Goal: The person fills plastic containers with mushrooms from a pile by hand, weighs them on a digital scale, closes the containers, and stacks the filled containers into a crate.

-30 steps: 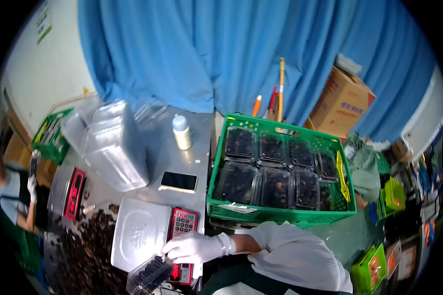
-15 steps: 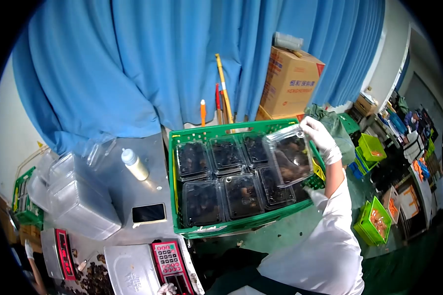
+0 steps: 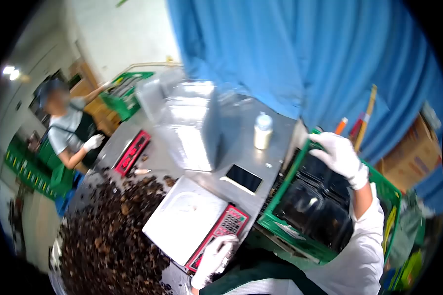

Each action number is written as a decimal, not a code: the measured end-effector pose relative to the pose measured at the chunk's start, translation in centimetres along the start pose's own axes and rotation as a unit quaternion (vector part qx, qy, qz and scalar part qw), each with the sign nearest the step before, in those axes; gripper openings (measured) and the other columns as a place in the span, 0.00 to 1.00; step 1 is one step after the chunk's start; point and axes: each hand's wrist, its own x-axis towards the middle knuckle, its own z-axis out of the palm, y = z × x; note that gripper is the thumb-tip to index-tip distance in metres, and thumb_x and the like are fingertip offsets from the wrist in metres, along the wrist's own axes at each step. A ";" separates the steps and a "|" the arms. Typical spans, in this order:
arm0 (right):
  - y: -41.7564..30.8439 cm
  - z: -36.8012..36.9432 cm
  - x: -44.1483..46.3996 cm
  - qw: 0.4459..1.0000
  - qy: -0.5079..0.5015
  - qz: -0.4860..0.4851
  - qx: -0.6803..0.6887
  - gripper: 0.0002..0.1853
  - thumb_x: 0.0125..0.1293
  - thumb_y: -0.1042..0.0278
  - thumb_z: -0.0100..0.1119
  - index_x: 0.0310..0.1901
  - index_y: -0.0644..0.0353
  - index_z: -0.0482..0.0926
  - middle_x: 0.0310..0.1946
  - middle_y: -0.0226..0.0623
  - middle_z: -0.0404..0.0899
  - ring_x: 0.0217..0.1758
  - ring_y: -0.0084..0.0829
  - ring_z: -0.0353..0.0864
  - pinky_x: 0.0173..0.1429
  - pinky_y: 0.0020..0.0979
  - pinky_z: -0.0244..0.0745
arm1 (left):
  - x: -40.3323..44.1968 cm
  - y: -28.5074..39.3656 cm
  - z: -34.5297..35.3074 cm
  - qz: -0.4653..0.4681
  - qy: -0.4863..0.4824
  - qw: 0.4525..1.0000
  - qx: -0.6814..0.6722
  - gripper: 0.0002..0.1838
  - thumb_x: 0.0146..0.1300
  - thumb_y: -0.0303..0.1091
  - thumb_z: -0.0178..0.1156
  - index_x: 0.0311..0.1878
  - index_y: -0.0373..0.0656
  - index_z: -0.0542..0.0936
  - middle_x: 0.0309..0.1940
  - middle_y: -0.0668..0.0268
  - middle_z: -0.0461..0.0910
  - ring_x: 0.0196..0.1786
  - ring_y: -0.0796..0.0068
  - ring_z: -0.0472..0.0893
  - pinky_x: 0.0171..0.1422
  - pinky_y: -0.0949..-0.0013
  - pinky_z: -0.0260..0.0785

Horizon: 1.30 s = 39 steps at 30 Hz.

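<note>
My left hand (image 3: pixel 216 256), in a white glove, rests beside the keypad on the red panel of a weighing scale (image 3: pixel 186 219). Its fingers are loosely bent, with nothing visible in them. Also gloved in white, my right hand (image 3: pixel 340 156) is above the far left corner of a green crate (image 3: pixel 285 189). The fingers and thumb of that hand are apart and hold nothing. Several clear lidded plastic boxes (image 3: pixel 300 204) with dark contents sit inside the crate, partly covered by my right arm.
Dark brown pieces (image 3: pixel 115 236) are heaped on the metal table (image 3: pixel 241 152). Stacked clear containers (image 3: pixel 189 128), a bottle (image 3: pixel 263 132), a phone (image 3: pixel 243 178) and a second scale (image 3: pixel 132 153) stand or lie there. A co-worker (image 3: pixel 76 128) is at the far left.
The view has swung left, bringing the heap and co-worker into sight. My right hand has let go of a clear plastic box and moved to the crate's far left corner.
</note>
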 end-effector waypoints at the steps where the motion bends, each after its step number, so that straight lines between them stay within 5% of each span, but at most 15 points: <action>1: -1.0 2.0 3.1 0.998 0.009 -0.057 0.039 0.19 0.60 0.58 0.62 0.50 0.59 0.78 0.40 0.44 0.81 0.44 0.44 0.80 0.48 0.39 0.75 | -0.3 0.4 0.8 -0.004 -0.010 1.000 0.014 0.11 0.69 0.31 0.55 0.51 0.37 0.78 0.47 0.61 0.81 0.53 0.74 0.78 0.57 0.72 0.69; 3: -3.1 7.2 9.3 0.980 0.073 -0.178 0.054 0.20 0.60 0.57 0.62 0.51 0.59 0.78 0.43 0.43 0.81 0.47 0.44 0.79 0.53 0.40 0.73 | -1.5 -1.4 1.1 0.016 -0.026 1.000 -0.003 0.13 0.69 0.33 0.56 0.53 0.38 0.77 0.50 0.61 0.80 0.53 0.73 0.78 0.58 0.72 0.69; 4: -4.9 8.5 12.5 0.985 -0.018 -0.145 0.095 0.21 0.61 0.55 0.61 0.51 0.58 0.78 0.46 0.42 0.80 0.52 0.43 0.77 0.58 0.40 0.69 | -2.4 -1.9 0.9 -0.015 -0.029 0.999 -0.033 0.15 0.70 0.35 0.56 0.55 0.38 0.76 0.53 0.61 0.79 0.55 0.72 0.77 0.58 0.72 0.70; 8: -10.6 16.9 21.0 0.981 0.081 -0.173 0.025 0.30 0.64 0.50 0.57 0.63 0.58 0.68 0.56 0.48 0.74 0.65 0.48 0.67 0.68 0.49 0.59 | -7.6 -3.9 0.2 -0.062 0.144 0.988 0.007 0.16 0.72 0.35 0.53 0.56 0.35 0.75 0.53 0.61 0.79 0.57 0.72 0.76 0.63 0.71 0.66; 11: -13.0 21.6 23.5 0.985 -0.008 -0.162 -0.051 0.20 0.62 0.52 0.57 0.46 0.61 0.79 0.52 0.44 0.76 0.60 0.43 0.72 0.64 0.49 0.61 | -12.3 -3.9 0.2 -0.132 0.288 0.944 -0.096 0.16 0.72 0.32 0.52 0.57 0.33 0.73 0.50 0.59 0.80 0.54 0.73 0.78 0.62 0.71 0.68; 12: -13.3 22.8 23.8 0.979 0.089 -0.181 -0.031 0.16 0.61 0.54 0.58 0.37 0.60 0.82 0.45 0.44 0.80 0.56 0.43 0.75 0.61 0.48 0.63 | -13.8 -5.3 0.4 -0.097 0.341 0.933 -0.065 0.14 0.70 0.32 0.53 0.54 0.36 0.75 0.49 0.58 0.79 0.52 0.69 0.78 0.59 0.69 0.69; 14: -14.1 21.4 24.2 0.989 0.050 -0.142 0.002 0.13 0.56 0.55 0.61 0.32 0.57 0.82 0.33 0.43 0.83 0.42 0.42 0.81 0.52 0.44 0.69 | -17.0 -9.0 0.6 -0.059 0.415 0.908 -0.008 0.10 0.69 0.28 0.52 0.49 0.37 0.79 0.47 0.60 0.79 0.48 0.66 0.78 0.57 0.66 0.70; 15: -14.0 20.8 24.4 0.991 0.033 -0.128 0.011 0.12 0.55 0.56 0.62 0.31 0.56 0.83 0.30 0.43 0.83 0.37 0.42 0.82 0.49 0.43 0.71 | -18.2 -13.2 0.8 -0.040 0.445 0.892 -0.065 0.12 0.68 0.31 0.54 0.53 0.40 0.76 0.39 0.65 0.79 0.37 0.73 0.78 0.44 0.72 0.73; 17: -14.0 19.6 24.3 0.991 0.040 -0.120 0.039 0.12 0.53 0.55 0.63 0.30 0.55 0.83 0.29 0.45 0.82 0.34 0.45 0.81 0.44 0.41 0.73 | -21.1 -14.6 0.9 -0.110 0.460 0.847 -0.242 0.14 0.72 0.29 0.50 0.56 0.32 0.73 0.46 0.60 0.81 0.48 0.75 0.79 0.58 0.72 0.70; 20: -12.3 19.3 25.8 0.954 0.055 0.016 0.294 0.10 0.59 0.63 0.60 0.32 0.62 0.81 0.27 0.43 0.81 0.31 0.33 0.78 0.41 0.33 0.72 | -22.1 -11.5 0.2 -0.128 0.466 0.853 -0.197 0.13 0.69 0.30 0.54 0.53 0.34 0.76 0.45 0.65 0.82 0.49 0.80 0.78 0.58 0.75 0.69; 21: -14.2 16.4 24.9 0.928 0.158 -0.028 0.335 0.09 0.64 0.66 0.58 0.33 0.65 0.79 0.25 0.37 0.78 0.30 0.25 0.73 0.39 0.28 0.70 | -22.6 -10.7 -0.2 -0.123 0.457 0.868 -0.152 0.13 0.69 0.31 0.54 0.53 0.34 0.77 0.46 0.65 0.82 0.49 0.80 0.78 0.58 0.74 0.69; 24: -19.0 11.0 20.6 0.919 0.124 -0.078 0.367 0.07 0.68 0.73 0.53 0.34 0.67 0.74 0.28 0.31 0.71 0.32 0.20 0.65 0.38 0.25 0.65 | -24.0 -10.4 -1.4 -0.118 0.456 0.880 -0.071 0.14 0.69 0.36 0.56 0.51 0.37 0.78 0.45 0.62 0.83 0.49 0.77 0.78 0.57 0.72 0.69; 30: -26.7 15.1 6.5 0.915 -0.021 -0.391 0.100 0.04 0.53 0.73 0.61 0.29 0.59 0.76 0.28 0.41 0.74 0.36 0.44 0.74 0.52 0.42 0.69 | -27.7 -12.4 -3.2 -0.134 0.428 0.888 -0.101 0.15 0.68 0.37 0.56 0.52 0.39 0.78 0.43 0.61 0.83 0.48 0.75 0.80 0.55 0.71 0.70; 35: -25.7 20.3 -1.0 0.905 -0.249 -0.345 -0.009 0.10 0.52 0.65 0.66 0.35 0.57 0.79 0.33 0.38 0.78 0.43 0.40 0.78 0.61 0.42 0.66 | -32.8 -14.2 -4.9 -0.147 0.442 0.883 -0.056 0.14 0.67 0.36 0.57 0.51 0.40 0.79 0.42 0.61 0.83 0.47 0.73 0.81 0.55 0.71 0.71; 39: -29.5 18.3 -2.7 0.938 -0.155 -0.297 0.091 0.23 0.49 0.61 0.71 0.47 0.59 0.79 0.44 0.40 0.80 0.51 0.42 0.78 0.62 0.40 0.68 | -36.2 -17.7 -7.0 -0.128 0.540 0.828 -0.076 0.17 0.62 0.30 0.60 0.55 0.40 0.76 0.51 0.60 0.78 0.52 0.66 0.78 0.58 0.67 0.70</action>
